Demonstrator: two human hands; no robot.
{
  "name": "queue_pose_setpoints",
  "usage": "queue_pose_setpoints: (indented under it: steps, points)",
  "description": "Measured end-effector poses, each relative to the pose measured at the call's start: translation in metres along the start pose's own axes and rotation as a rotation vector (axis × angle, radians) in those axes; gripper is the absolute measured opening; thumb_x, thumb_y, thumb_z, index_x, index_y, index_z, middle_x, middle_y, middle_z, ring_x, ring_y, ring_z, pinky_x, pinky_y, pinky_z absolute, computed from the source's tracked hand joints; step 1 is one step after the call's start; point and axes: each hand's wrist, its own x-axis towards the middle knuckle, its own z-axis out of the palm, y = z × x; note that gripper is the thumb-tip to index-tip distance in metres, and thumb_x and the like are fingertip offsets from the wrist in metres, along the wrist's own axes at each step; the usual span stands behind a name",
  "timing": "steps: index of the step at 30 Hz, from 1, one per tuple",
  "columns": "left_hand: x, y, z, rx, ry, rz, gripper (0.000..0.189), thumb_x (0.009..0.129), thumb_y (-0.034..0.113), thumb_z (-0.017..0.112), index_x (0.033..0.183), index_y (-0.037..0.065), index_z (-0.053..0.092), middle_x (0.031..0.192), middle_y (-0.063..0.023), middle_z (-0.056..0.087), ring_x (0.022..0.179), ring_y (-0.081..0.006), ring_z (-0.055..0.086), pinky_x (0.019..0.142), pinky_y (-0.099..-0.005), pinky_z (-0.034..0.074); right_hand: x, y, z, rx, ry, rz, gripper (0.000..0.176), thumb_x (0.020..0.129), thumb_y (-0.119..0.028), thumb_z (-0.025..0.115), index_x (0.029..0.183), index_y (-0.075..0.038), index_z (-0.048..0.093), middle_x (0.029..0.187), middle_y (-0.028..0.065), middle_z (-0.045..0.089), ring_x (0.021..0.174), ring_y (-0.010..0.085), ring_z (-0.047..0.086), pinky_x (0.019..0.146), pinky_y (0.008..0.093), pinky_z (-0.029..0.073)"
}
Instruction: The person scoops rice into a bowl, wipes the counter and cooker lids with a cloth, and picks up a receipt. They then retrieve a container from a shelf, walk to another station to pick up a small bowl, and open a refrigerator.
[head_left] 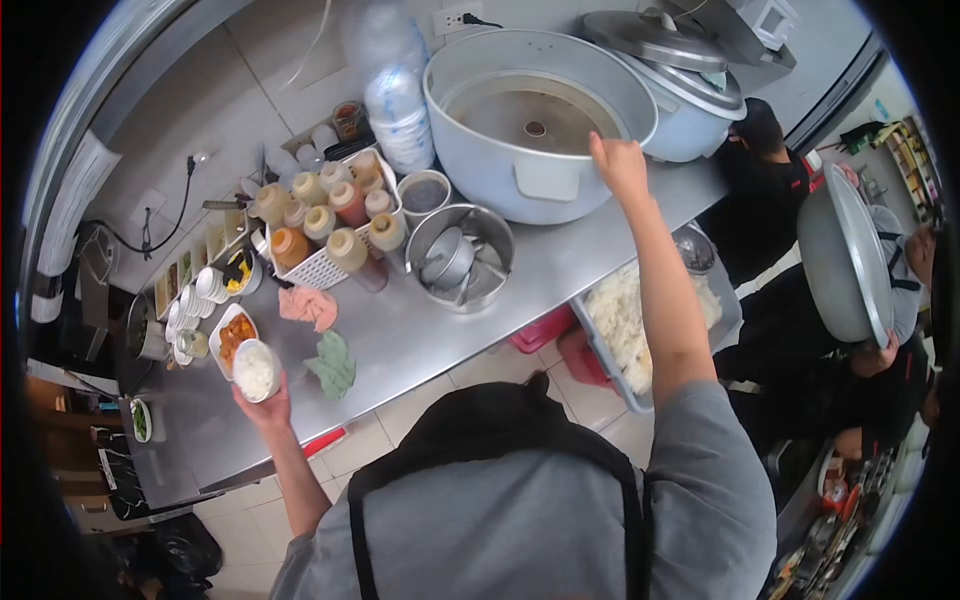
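Note:
My left hand (265, 402) is closed around a small white bowl of rice (256, 372), held low at the counter's front edge. Just behind it a white dish of orange-red food (236, 335) sits on the steel counter. My right hand (622, 168) is closed at the front right rim of a large rice cooker (480, 165); its fingers are partly hidden, and it seems to grip the rim. No lid or inner pot is in this cooker, and its brownish bottom shows. Below my right forearm a grey tub (735, 318) holds a mass of white rice (620, 315).
A steel pot with ladles (462, 285) and a white basket of sauce bottles (318, 268) stand mid-counter. Pink (308, 307) and green cloths (332, 364) lie near its front edge. At right, a person holds a big metal pot (845, 260); another person (765, 150) stands beside a second cooker (680, 100).

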Motion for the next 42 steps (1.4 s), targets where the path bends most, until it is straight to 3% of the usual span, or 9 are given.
queue_pose_setpoints:
  steps: [7,10,18,22,24,26,30,38,42]
  points:
    - [-0.042,-0.030,-0.055,0.024,-0.020,-0.199,0.052,0.084,0.052,0.040,0.126,0.021,0.044,0.128,-0.0018,0.047,0.118,-0.0239,0.043,0.091,-0.0481,0.037,-0.020,-0.020,-0.014,-0.045,0.047,0.054,0.048,0.086,-0.035,0.047,0.054,-0.002,0.059,0.054,0.0177,0.056,0.053,0.0363,0.055,0.059,0.0452,0.043]
    - [-0.063,-0.044,-0.060,0.077,0.056,-0.241,0.055,0.083,0.055,0.036,0.124,0.020,0.045,0.122,-0.0039,0.051,0.108,-0.0261,0.051,0.075,-0.0470,0.049,-0.026,-0.024,-0.017,-0.052,0.047,0.038,0.048,0.086,-0.035,0.046,0.055,-0.002,0.061,0.055,0.0175,0.056,0.053,0.0352,0.055,0.059,0.0447,0.043]
    - [-0.123,-0.043,-0.065,0.078,0.015,-0.249,0.052,0.085,0.052,0.037,0.126,0.021,0.044,0.127,-0.0010,0.047,0.115,-0.0230,0.045,0.088,-0.0424,0.041,-0.039,-0.019,-0.007,-0.191,0.112,-0.016,0.046,0.086,-0.035,0.047,0.054,-0.005,0.061,0.055,0.0179,0.057,0.049,0.0352,0.057,0.055,0.0419,0.045]
    - [-0.146,-0.024,-0.068,0.025,0.025,-0.182,0.054,0.085,0.052,0.038,0.127,0.020,0.043,0.128,-0.0016,0.046,0.116,-0.0234,0.043,0.090,-0.0438,0.038,-0.040,-0.030,-0.016,-0.005,0.055,0.046,0.032,0.085,-0.029,0.054,0.069,-0.002,0.063,0.071,0.0165,0.062,0.068,0.0326,0.060,0.064,0.0412,0.045]
    - [-0.149,-0.008,-0.078,0.049,0.034,-0.136,0.060,0.082,0.056,0.037,0.128,0.017,0.041,0.129,-0.0060,0.045,0.115,-0.0290,0.045,0.086,-0.0514,0.041,-0.055,-0.077,-0.049,0.280,0.333,-0.132,0.017,0.084,-0.014,0.056,0.095,-0.001,0.062,0.093,0.0152,0.061,0.086,0.0296,0.058,0.076,0.0377,0.044]
    - [-0.149,0.010,-0.089,0.019,0.011,-0.099,0.060,0.083,0.056,0.036,0.128,0.016,0.041,0.128,-0.0070,0.046,0.114,-0.0296,0.046,0.084,-0.0510,0.043,-0.083,-0.132,-0.064,0.468,0.320,0.032,0.020,0.085,-0.011,0.055,0.101,-0.001,0.059,0.098,0.0147,0.059,0.091,0.0275,0.056,0.079,0.0351,0.043]
    - [-0.141,0.052,-0.104,0.023,0.038,-0.041,0.060,0.084,0.055,0.034,0.127,0.014,0.041,0.123,-0.0100,0.049,0.109,-0.0307,0.051,0.075,-0.0485,0.050,-0.162,-0.271,-0.034,0.765,-0.175,-0.003,0.023,0.084,-0.012,0.055,0.105,-0.001,0.058,0.103,0.0151,0.058,0.098,0.0277,0.054,0.087,0.0344,0.040]
    - [-0.077,0.163,-0.175,0.105,-0.098,-0.059,0.060,0.085,0.055,0.033,0.126,0.013,0.041,0.122,-0.0103,0.050,0.107,-0.0284,0.053,0.073,-0.0467,0.052,-0.255,-0.485,0.174,0.383,-0.666,-0.060,0.062,0.086,-0.037,0.048,0.130,0.003,0.033,0.135,0.0283,0.027,0.124,0.0429,0.028,0.103,0.0496,0.022]
    - [-0.049,0.216,-0.211,0.003,-0.011,-0.017,0.060,0.086,0.055,0.029,0.126,0.012,0.041,0.121,-0.0102,0.051,0.106,-0.0289,0.053,0.071,-0.0466,0.052,-0.271,-0.593,0.192,0.263,-0.464,-0.278,0.055,0.080,-0.028,0.054,0.121,0.007,0.042,0.128,0.0273,0.037,0.121,0.0405,0.034,0.101,0.0485,0.024]
